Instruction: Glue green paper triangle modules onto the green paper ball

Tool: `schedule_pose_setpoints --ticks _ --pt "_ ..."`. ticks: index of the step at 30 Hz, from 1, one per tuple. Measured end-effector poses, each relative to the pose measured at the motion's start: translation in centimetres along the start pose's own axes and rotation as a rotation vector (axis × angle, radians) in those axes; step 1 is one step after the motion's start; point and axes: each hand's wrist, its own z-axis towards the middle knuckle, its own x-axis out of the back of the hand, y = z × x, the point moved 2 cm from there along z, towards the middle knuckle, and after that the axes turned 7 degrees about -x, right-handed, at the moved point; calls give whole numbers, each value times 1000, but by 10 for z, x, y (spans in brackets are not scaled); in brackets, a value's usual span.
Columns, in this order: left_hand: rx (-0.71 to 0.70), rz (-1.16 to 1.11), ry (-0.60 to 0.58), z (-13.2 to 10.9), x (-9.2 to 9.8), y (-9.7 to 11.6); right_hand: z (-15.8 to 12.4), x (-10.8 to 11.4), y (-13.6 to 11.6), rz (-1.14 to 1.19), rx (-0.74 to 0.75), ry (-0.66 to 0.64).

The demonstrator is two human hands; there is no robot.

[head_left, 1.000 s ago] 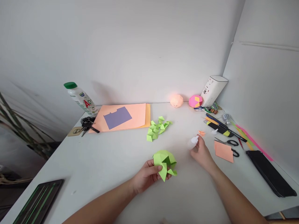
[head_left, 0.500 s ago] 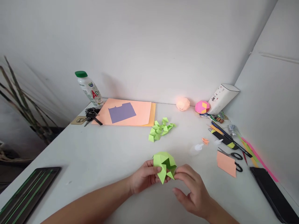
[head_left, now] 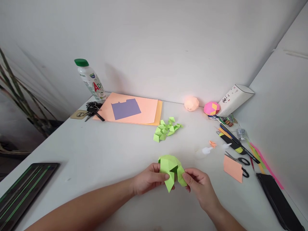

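Note:
A partly built green paper model (head_left: 169, 166) of folded pieces sits just above the white table (head_left: 108, 154), held between both hands. My left hand (head_left: 148, 179) grips its left side with the fingers curled. My right hand (head_left: 198, 184) pinches a green flap on its right side. Behind it lies a pile of loose green folded pieces (head_left: 166, 129). A small clear glue bottle (head_left: 203, 151) lies to the right, apart from my hands.
Orange sheets with a purple cut sheet (head_left: 131, 110) lie at the back, next to a green-capped bottle (head_left: 90, 80) and keys (head_left: 92, 109). Scissors (head_left: 237, 158), pens, an orange paper (head_left: 232, 168) and a black phone (head_left: 279, 200) fill the right side. A dark tablet (head_left: 24, 189) lies front left.
My right hand left the glue bottle on the table, came back to the green model and took hold of its right flap. The view tilted a little.

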Motion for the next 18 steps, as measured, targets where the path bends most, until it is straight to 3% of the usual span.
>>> schedule_pose_setpoints --ticks 13,18 --pt "9 50 -30 -1 -4 4 -2 2 4 -35 -24 8" --pt "2 77 -50 0 -2 3 -1 0 1 -36 -22 -53"
